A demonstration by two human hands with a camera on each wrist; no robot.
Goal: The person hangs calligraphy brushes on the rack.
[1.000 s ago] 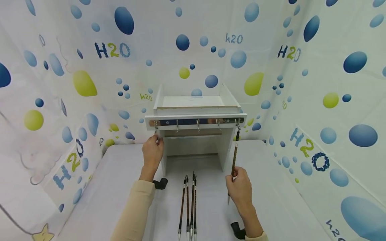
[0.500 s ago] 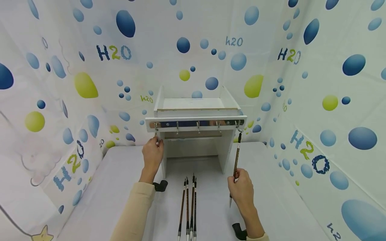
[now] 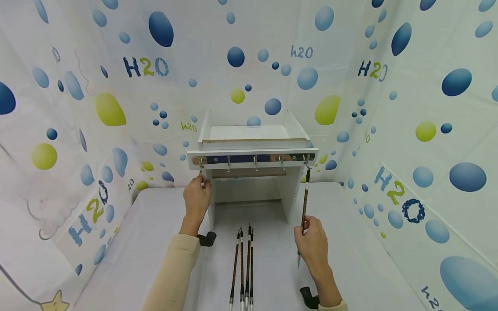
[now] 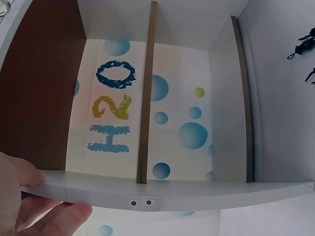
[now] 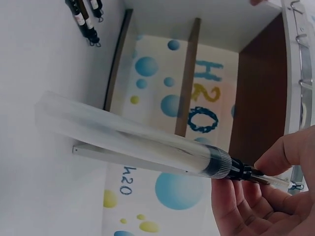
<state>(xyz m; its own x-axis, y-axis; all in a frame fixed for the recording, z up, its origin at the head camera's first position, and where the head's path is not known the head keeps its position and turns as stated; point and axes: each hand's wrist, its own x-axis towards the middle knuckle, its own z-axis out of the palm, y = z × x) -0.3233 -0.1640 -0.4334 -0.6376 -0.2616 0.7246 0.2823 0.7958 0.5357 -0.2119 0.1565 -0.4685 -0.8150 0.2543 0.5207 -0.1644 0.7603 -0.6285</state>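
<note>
From my end of the link I judged the step in hand to be hanging a brush (image 3: 305,198) from the rightmost hook (image 3: 308,158) of the white shelf unit (image 3: 254,144); the next move seemed to call for settling its loop (image 5: 297,186) in that hook, then easing the grip without tugging. At the left of the unit, the left hand (image 3: 196,196) pinched the edge of the left side panel (image 4: 108,189) between thumb and fingers, as if to steady it. Before the unit's middle, four loose brushes (image 3: 248,259) lay close together on the tabletop (image 3: 144,233), between the hands and touched by neither. Above them, the other hooks (image 3: 256,162) along the unit's front bore no brush. At the unit's right end, the held brush stood nearly upright, its dark top just under the hook; I could not tell whether the loop had caught. Lower down at that end, the right hand (image 3: 313,244) pinched the brush between thumb and fingers, the clear sheath (image 5: 118,132) pointing down beyond it.
</note>
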